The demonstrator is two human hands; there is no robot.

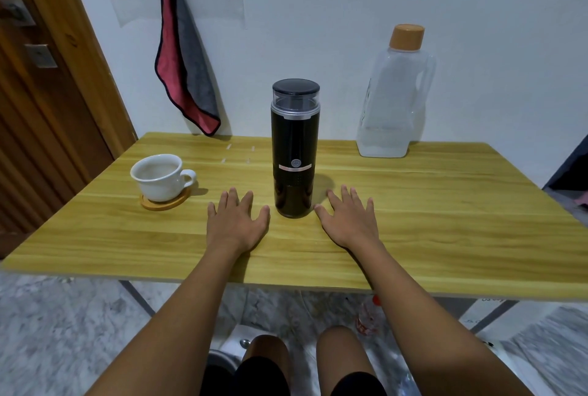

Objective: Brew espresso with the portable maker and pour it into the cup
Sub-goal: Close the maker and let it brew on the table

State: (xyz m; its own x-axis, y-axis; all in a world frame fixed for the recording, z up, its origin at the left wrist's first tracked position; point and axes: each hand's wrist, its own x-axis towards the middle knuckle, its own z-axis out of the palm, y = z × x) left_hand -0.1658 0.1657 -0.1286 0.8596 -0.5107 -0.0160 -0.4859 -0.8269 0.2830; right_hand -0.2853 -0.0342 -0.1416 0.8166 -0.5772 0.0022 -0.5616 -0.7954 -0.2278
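Wooden door at far left. Red and grey cloth hangs on the wall behind the surface's far left edge. White cup sits upright on a round wooden coaster, left part of the surface, handle pointing right; inside looks empty. Left hand lies flat, palm down, fingers spread, holding nothing, just left of the maker's base, thumb close to it but apart. Black portable espresso maker stands upright in the middle of the surface, clear collar and dark lid on top, round button on its front. Right hand lies flat too, palm down, fingers spread, nothing in it, just right of the maker, not touching. Clear plastic water jug with tan cap stands at the far right edge against the wall, some water low inside. Bare knees and marble floor show below the near edge.
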